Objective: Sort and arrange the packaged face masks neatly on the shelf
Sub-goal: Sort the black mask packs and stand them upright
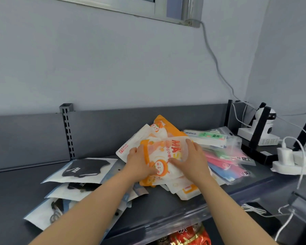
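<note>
An orange-and-white mask packet (163, 151) with a cartoon print lies tilted on top of a loose heap of similar packets (184, 189) in the middle of the dark shelf (175, 207). My left hand (140, 162) grips its left side, fingers curled over the front. My right hand (193, 155) lies flat on its right half with fingers spread. To the left lie white packets holding black masks (85, 169), overlapping one another. To the right sits a pile of clear packets with pink, blue and green masks (224, 162).
A slotted upright (68, 133) rises from the shelf's back panel. At the right stand a white camera (265, 121), black brackets, a power strip (293, 161) and trailing cables. Red packaging (189, 236) shows on the level below.
</note>
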`<state>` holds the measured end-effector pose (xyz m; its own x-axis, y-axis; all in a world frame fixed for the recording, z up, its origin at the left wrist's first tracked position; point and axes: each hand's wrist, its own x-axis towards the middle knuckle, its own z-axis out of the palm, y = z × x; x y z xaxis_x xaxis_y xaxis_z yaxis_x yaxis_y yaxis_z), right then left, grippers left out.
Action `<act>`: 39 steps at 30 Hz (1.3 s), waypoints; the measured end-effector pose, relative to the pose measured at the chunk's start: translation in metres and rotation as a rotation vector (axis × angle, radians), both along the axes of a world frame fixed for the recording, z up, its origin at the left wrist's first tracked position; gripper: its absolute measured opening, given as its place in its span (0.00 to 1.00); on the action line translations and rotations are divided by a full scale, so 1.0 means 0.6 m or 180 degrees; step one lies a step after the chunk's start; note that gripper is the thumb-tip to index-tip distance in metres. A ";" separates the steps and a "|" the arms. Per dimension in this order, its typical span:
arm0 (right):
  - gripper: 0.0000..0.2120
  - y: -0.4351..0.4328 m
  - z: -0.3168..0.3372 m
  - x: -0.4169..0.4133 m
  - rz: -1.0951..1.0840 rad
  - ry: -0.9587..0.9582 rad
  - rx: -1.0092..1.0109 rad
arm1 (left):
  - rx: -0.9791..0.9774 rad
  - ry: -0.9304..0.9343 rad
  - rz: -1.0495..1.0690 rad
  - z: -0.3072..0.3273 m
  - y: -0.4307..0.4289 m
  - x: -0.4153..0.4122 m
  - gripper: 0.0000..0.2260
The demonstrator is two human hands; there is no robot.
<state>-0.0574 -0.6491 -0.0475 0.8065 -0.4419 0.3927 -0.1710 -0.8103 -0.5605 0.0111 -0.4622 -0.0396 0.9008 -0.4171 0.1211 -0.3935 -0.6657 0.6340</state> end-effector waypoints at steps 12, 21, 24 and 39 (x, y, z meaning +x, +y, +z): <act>0.45 0.018 -0.012 -0.076 0.0232 -0.0259 0.0094 | 0.0258 0.0019 0.0191 -0.010 0.023 -0.043 0.53; 0.43 0.054 -0.015 -0.078 0.0377 -0.0267 0.0073 | -0.0027 0.0171 0.0056 0.005 0.057 -0.066 0.51; 0.42 0.084 -0.014 -0.068 0.0504 -0.0287 -0.0066 | -0.0309 0.0246 0.0055 0.010 0.087 -0.075 0.44; 0.23 0.270 0.004 -0.027 0.1654 -0.0193 0.0145 | -0.0429 -0.0136 0.1710 0.005 0.346 -0.045 0.33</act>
<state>-0.0739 -0.4871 -0.0453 0.9003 -0.0073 0.4352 0.2808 -0.7543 -0.5935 -0.0159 -0.2549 -0.0366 0.9757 0.1214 0.1826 -0.0481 -0.6940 0.7184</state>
